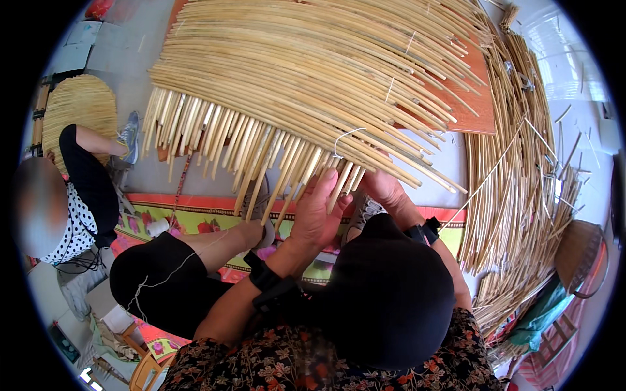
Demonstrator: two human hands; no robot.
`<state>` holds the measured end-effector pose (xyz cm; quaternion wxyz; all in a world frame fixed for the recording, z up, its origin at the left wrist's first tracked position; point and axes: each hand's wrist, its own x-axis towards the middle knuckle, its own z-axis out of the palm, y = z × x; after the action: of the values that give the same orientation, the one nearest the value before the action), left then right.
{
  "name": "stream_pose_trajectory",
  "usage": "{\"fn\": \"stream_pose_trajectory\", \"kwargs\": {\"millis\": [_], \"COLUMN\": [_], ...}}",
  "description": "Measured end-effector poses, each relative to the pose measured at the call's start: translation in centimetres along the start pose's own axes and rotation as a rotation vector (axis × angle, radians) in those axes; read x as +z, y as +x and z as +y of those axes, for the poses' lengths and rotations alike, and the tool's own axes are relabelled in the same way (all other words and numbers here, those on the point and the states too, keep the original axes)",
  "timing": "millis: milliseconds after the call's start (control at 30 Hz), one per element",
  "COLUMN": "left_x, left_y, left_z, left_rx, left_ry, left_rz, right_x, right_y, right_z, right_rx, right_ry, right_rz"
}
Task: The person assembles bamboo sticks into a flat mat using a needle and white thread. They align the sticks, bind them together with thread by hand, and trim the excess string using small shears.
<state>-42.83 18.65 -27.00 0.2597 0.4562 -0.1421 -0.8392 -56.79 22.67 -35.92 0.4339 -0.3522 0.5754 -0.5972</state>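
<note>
A large mat of straw-coloured reed stalks [274,72] spreads before me, with shorter stalk ends [215,130] sticking out crosswise under its near edge. My left hand [316,212] is closed around a few of these short ends, thumb up against the mat's edge. Just to its right, my right hand [386,189] grips at the same edge, its fingertips partly hidden beneath the long stalks. Between and above the hands, a loop of white string [342,140] binds the edge stalks. More white thread [156,275] trails over my left knee.
An orange-red board [479,98] lies beneath the mat. Long loose stalks [505,221] are heaped at the right, near a brown basket [579,254]. At the left, another person [78,208] sits by a rounded reed mat [81,117]. A white spool [158,227] lies on flowered cloth [208,221].
</note>
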Motion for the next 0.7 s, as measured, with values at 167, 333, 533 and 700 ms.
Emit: {"fn": "stream_pose_trajectory", "kwargs": {"millis": [167,333,533,700], "left_x": [0.8,0.7,1.1,0.6], "left_y": [0.0,0.0,0.0,0.1], "left_z": [0.2,0.2,0.2,0.0], "left_rx": [-0.019,-0.021,0.016,0.031], "left_ry": [-0.002,-0.012,0.018,0.013], "left_rz": [0.060,0.045,0.023,0.032], "right_x": [-2.7,-2.4,-1.2,-1.1], "right_y": [-0.5,0.0,-0.5,-0.2], "right_z": [0.4,0.3,-0.2,-0.3], "right_rx": [-0.543,-0.478,-0.202,-0.121], "right_ry": [-0.959,-0.785,-0.592,-0.708], "right_rz": [-0.082,-0.052,0.010,-0.010]}}
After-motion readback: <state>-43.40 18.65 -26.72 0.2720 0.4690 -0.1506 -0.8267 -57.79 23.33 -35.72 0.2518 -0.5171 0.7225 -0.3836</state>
